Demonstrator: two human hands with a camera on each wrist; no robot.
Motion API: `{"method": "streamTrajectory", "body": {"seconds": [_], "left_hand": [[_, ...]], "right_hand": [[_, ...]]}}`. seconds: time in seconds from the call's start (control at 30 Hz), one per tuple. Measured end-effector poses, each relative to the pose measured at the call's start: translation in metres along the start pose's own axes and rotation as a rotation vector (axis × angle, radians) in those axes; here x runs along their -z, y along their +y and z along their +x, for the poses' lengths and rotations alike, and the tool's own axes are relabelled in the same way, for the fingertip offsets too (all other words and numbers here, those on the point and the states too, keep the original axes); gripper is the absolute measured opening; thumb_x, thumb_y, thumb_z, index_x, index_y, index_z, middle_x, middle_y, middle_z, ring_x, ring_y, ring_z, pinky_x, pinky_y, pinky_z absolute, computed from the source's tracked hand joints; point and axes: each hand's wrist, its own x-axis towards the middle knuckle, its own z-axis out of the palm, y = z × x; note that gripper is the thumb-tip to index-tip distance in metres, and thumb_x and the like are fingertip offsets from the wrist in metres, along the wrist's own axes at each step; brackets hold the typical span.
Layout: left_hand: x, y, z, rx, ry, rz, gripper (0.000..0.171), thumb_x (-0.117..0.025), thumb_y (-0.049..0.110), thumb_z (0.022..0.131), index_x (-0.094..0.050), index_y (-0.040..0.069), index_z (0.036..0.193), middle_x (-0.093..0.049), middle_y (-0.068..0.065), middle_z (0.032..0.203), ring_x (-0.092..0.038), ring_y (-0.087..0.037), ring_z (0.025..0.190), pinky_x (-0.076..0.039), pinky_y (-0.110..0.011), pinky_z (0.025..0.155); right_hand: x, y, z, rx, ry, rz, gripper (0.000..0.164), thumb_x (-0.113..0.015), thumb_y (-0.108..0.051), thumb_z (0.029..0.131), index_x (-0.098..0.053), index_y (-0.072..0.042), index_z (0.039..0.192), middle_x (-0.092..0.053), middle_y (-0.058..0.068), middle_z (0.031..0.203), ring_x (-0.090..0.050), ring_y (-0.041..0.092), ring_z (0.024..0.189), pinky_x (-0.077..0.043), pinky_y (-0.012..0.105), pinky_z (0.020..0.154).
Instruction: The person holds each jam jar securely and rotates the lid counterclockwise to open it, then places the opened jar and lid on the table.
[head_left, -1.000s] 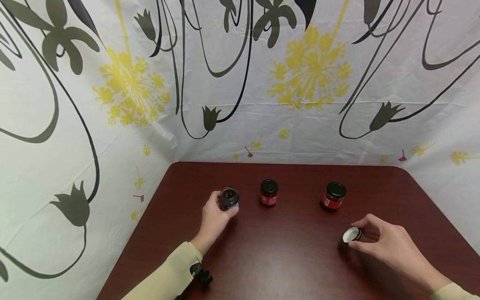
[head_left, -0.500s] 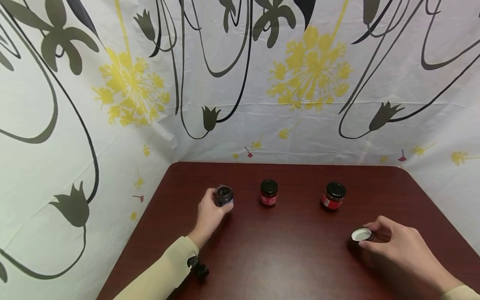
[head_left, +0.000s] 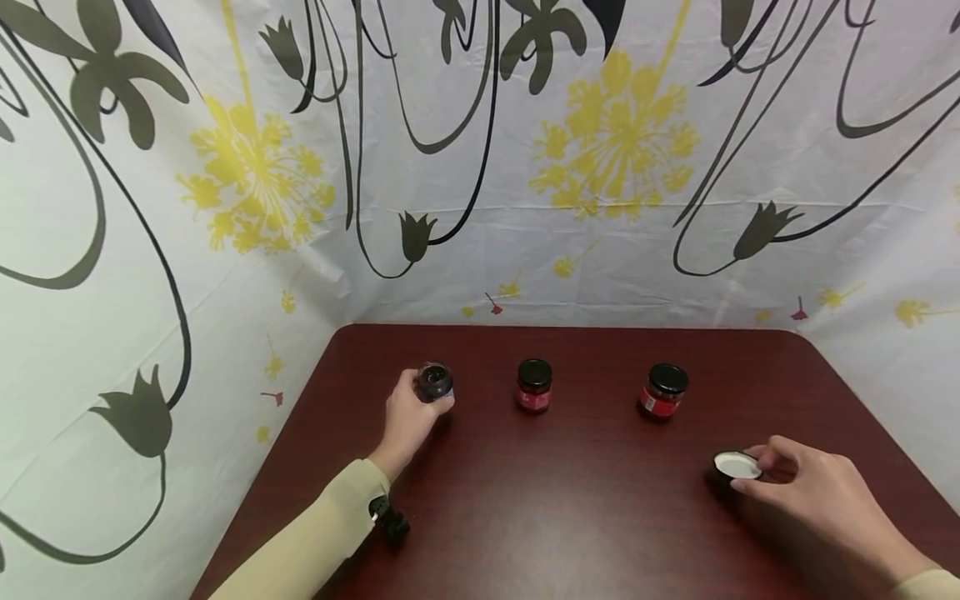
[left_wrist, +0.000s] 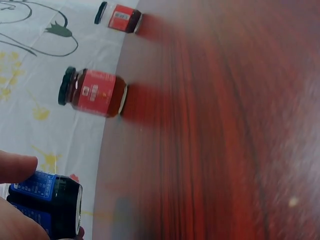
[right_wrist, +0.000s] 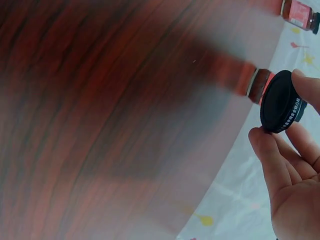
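The left hand (head_left: pixel 408 421) grips an uncapped dark glass jar with a blue label (head_left: pixel 435 382), left of two black-lidded, red-labelled glass jars. The right hand (head_left: pixel 823 487) pinches a round black white-lined lid (head_left: pixel 737 466). Keeping the jar level and fingertips off the lining seems wisest. Contents and table contact are unclear.

free room between left hand (head_left: pixel 408 417) and right hand (head_left: pixel 813 492), middle jar (head_left: pixel 534 386) and right jar (head_left: pixel 663 392) blocking beyond, gap between them

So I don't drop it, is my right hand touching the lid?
Touching. The right wrist view shows your right hand pinching the lid by its edge.
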Motion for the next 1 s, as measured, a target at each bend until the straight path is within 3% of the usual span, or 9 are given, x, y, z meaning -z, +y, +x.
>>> {"method": "streamTrajectory", "body": {"seconds": [0.3, 0.57, 1.0], "left_hand": [[0.004, -0.007, 0.014, 0.046, -0.024, -0.007, 0.054, -0.086, 0.020, 0.079, -0.055, 0.009, 0.122, -0.066, -0.011, 0.118, -0.062, -0.028, 0.109, -0.048, -0.049, 0.093], [0.006, -0.014, 0.022, 0.065, -0.024, -0.030, 0.053, -0.086, 0.020, 0.079, -0.055, 0.008, 0.121, -0.065, -0.012, 0.120, -0.061, -0.030, 0.111, -0.047, -0.051, 0.094], [0.005, -0.029, 0.029, 0.063, -0.050, -0.052, 0.054, -0.085, 0.020, 0.080, -0.054, 0.010, 0.122, -0.065, -0.011, 0.120, -0.061, -0.029, 0.110, -0.047, -0.050, 0.094]], "right_hand": [[-0.002, 0.016, 0.001, -0.016, 0.005, -0.049, 0.042, -0.085, -0.059, 0.071, -0.058, -0.029, 0.081, -0.069, -0.009, 0.085, -0.062, 0.018, 0.076, -0.038, 0.028, 0.055], [-0.005, 0.025, 0.002, -0.002, 0.003, -0.075, 0.042, -0.087, -0.058, 0.070, -0.057, -0.029, 0.080, -0.066, -0.011, 0.082, -0.053, 0.007, 0.069, -0.036, 0.029, 0.056], [-0.009, 0.034, -0.004, -0.003, 0.013, -0.085, 0.043, -0.087, -0.056, 0.070, -0.055, -0.029, 0.078, -0.064, -0.009, 0.083, -0.045, 0.008, 0.065, -0.032, 0.029, 0.055]]}}
